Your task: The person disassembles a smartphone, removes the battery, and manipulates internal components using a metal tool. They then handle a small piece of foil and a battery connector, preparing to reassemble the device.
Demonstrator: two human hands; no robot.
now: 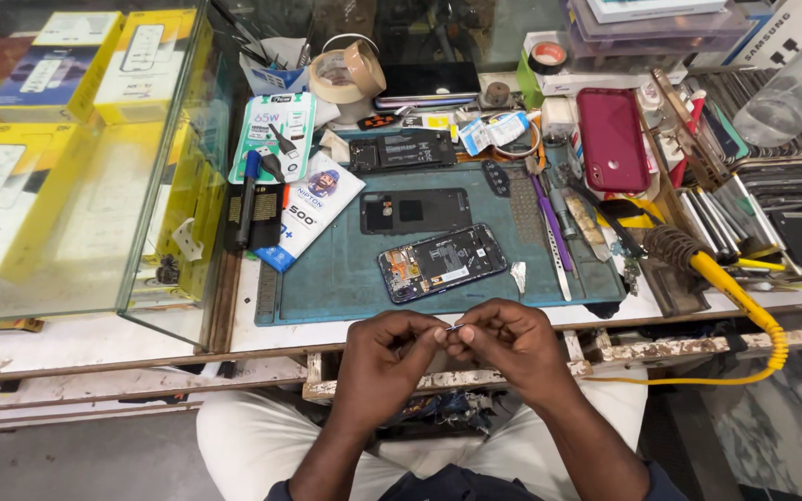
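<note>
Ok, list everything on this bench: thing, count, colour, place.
Work mat: one, teal, bench centre.
Opened phone: one, dark, innards showing, on the mat's front.
Back cover: one, black, behind the opened phone.
Battery: one, black, at the mat's far edge.
Red phone case: one, right rear.
Tape rolls: two, tan and black, rear.
Coiled cord: one, yellow, right.
Glass case: one, yellow boxes inside, left.
Small metal part: one, pinched between both hands.
Left hand; right hand: together over the lap.

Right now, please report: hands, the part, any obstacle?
Left hand and right hand pinch one tiny thin metal part. Opened dark phone lies beyond on green mat. No obstacle.
</note>
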